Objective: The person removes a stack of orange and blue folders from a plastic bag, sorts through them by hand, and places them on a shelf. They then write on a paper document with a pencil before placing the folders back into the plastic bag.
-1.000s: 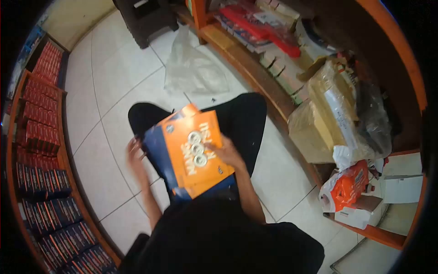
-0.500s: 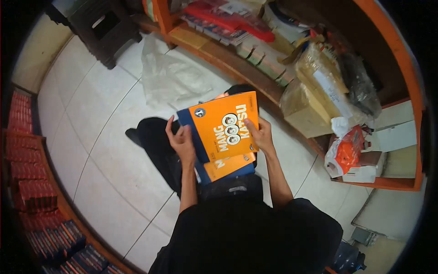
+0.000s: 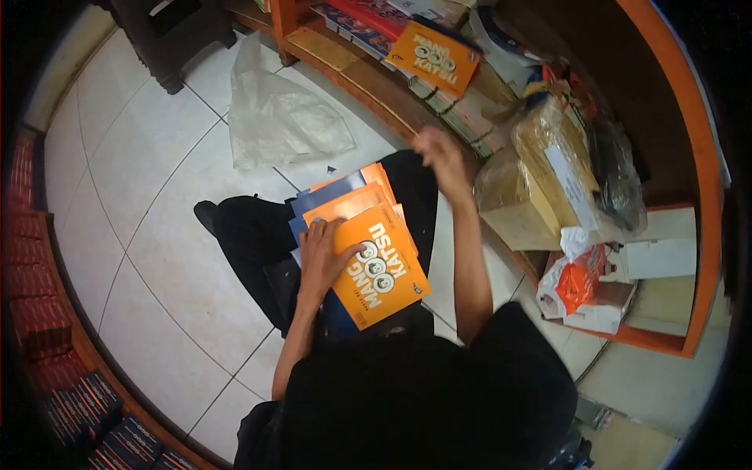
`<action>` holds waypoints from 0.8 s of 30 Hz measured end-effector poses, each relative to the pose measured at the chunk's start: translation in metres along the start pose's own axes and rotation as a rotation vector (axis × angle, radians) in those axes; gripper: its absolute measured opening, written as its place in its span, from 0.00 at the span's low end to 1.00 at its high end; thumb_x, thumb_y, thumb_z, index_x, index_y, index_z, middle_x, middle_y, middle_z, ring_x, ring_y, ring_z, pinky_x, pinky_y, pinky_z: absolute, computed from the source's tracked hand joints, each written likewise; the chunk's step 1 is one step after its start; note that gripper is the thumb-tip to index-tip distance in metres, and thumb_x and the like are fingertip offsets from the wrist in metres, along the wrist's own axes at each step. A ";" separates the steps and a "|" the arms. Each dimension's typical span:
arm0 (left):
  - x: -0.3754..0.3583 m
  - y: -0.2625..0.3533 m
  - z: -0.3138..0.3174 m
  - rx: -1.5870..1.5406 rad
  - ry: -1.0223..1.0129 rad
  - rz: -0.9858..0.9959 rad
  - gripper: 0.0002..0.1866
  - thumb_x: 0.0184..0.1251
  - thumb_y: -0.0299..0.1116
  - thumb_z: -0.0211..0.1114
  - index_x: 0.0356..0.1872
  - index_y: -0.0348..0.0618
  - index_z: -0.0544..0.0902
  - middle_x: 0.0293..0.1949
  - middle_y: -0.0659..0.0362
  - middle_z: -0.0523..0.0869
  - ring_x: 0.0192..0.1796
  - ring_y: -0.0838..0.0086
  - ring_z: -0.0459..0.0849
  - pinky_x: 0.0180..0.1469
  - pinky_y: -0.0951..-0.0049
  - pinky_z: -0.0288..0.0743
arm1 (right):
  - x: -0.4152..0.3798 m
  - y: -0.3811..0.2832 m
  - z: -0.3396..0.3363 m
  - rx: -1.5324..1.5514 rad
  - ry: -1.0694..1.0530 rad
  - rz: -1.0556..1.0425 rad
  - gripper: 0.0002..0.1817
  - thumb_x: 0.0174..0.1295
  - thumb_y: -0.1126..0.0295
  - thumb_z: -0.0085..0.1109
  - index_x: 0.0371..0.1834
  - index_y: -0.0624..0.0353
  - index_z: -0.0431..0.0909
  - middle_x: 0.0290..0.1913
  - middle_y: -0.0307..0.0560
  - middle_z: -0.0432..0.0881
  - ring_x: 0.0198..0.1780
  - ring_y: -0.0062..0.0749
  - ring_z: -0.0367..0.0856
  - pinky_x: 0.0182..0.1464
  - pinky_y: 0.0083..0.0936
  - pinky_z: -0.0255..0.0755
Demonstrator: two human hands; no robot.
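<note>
Books [image 3: 374, 266], orange with dark blue spines, lie in a loose fanned stack on the person's lap, and the left hand [image 3: 323, 254] rests flat on the top cover, fingers spread, pressing rather than gripping. Half a second ago both hands held one book upright; now a matching book [image 3: 433, 55] lies on the wooden shelf [image 3: 368, 78], and the right hand [image 3: 440, 155] hangs in the air between lap and shelf, blurred, holding nothing, its fingers too smeared to read. A clear plastic bag [image 3: 282, 117] lies on the floor tiles. The lower books are mostly covered by the top one
</note>
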State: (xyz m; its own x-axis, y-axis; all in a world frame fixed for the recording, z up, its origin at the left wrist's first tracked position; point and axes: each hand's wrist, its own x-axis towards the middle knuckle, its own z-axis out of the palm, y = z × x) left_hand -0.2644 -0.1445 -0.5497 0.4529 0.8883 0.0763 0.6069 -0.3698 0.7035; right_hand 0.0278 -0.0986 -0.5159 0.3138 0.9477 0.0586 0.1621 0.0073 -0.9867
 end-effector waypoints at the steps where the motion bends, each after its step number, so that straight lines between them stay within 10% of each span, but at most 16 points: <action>1: 0.005 0.008 -0.013 -0.124 -0.023 -0.086 0.28 0.51 0.45 0.74 0.50 0.41 0.79 0.47 0.54 0.80 0.56 0.59 0.74 0.58 0.56 0.63 | -0.035 -0.001 0.012 -0.036 -0.136 -0.081 0.21 0.60 0.67 0.65 0.55 0.59 0.74 0.48 0.39 0.79 0.48 0.26 0.75 0.52 0.24 0.69; 4: 0.022 0.031 -0.055 -0.366 -0.061 -0.240 0.26 0.56 0.39 0.72 0.54 0.40 0.77 0.52 0.50 0.78 0.62 0.56 0.70 0.63 0.55 0.61 | -0.098 -0.037 0.037 -0.155 -0.423 0.054 0.23 0.60 0.66 0.66 0.56 0.63 0.73 0.46 0.43 0.81 0.46 0.24 0.77 0.50 0.26 0.71; 7: 0.045 0.051 -0.064 -0.072 0.624 0.099 0.28 0.60 0.36 0.68 0.61 0.39 0.72 0.61 0.45 0.70 0.69 0.50 0.62 0.68 0.51 0.55 | -0.059 -0.023 0.017 -0.089 -0.270 0.033 0.19 0.63 0.66 0.64 0.54 0.64 0.75 0.43 0.40 0.82 0.42 0.20 0.77 0.47 0.23 0.73; 10: 0.043 0.034 -0.059 -0.166 0.572 0.027 0.31 0.63 0.37 0.65 0.66 0.39 0.67 0.65 0.43 0.63 0.71 0.44 0.57 0.72 0.47 0.48 | 0.015 -0.036 0.009 0.378 0.266 -0.069 0.19 0.72 0.60 0.50 0.52 0.66 0.74 0.45 0.42 0.81 0.44 0.22 0.78 0.48 0.25 0.73; 13: 0.010 -0.021 -0.009 0.189 0.067 -0.060 0.30 0.65 0.38 0.63 0.66 0.41 0.67 0.66 0.44 0.63 0.72 0.45 0.56 0.73 0.43 0.44 | 0.045 -0.042 -0.006 0.835 0.188 0.137 0.18 0.71 0.59 0.51 0.53 0.63 0.75 0.46 0.43 0.80 0.49 0.24 0.77 0.53 0.26 0.72; 18: -0.024 -0.007 0.024 0.091 0.100 -0.084 0.33 0.53 0.39 0.72 0.62 0.47 0.73 0.56 0.47 0.72 0.65 0.54 0.67 0.69 0.46 0.53 | -0.039 0.026 0.043 -0.195 -0.173 0.133 0.21 0.64 0.59 0.60 0.56 0.58 0.75 0.51 0.41 0.79 0.49 0.27 0.76 0.48 0.23 0.70; 21: -0.008 0.006 0.008 -0.014 0.102 -0.014 0.33 0.47 0.37 0.75 0.59 0.48 0.76 0.48 0.52 0.77 0.58 0.58 0.72 0.61 0.56 0.63 | -0.087 0.004 0.055 -0.735 -0.383 -0.342 0.25 0.46 0.61 0.76 0.49 0.55 0.79 0.59 0.48 0.73 0.56 0.35 0.74 0.54 0.29 0.67; 24: 0.005 0.022 -0.018 -0.254 0.366 0.048 0.26 0.57 0.32 0.70 0.58 0.42 0.75 0.49 0.52 0.78 0.56 0.59 0.74 0.56 0.63 0.65 | -0.073 -0.004 0.028 -0.411 -0.404 -0.346 0.18 0.42 0.63 0.79 0.32 0.61 0.82 0.47 0.46 0.81 0.48 0.35 0.78 0.50 0.30 0.67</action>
State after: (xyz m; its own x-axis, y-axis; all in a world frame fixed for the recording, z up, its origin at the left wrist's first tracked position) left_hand -0.2610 -0.1436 -0.5209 0.1876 0.9266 0.3259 0.3903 -0.3748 0.8410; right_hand -0.0223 -0.1587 -0.5209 -0.1817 0.9582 0.2209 0.5587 0.2854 -0.7787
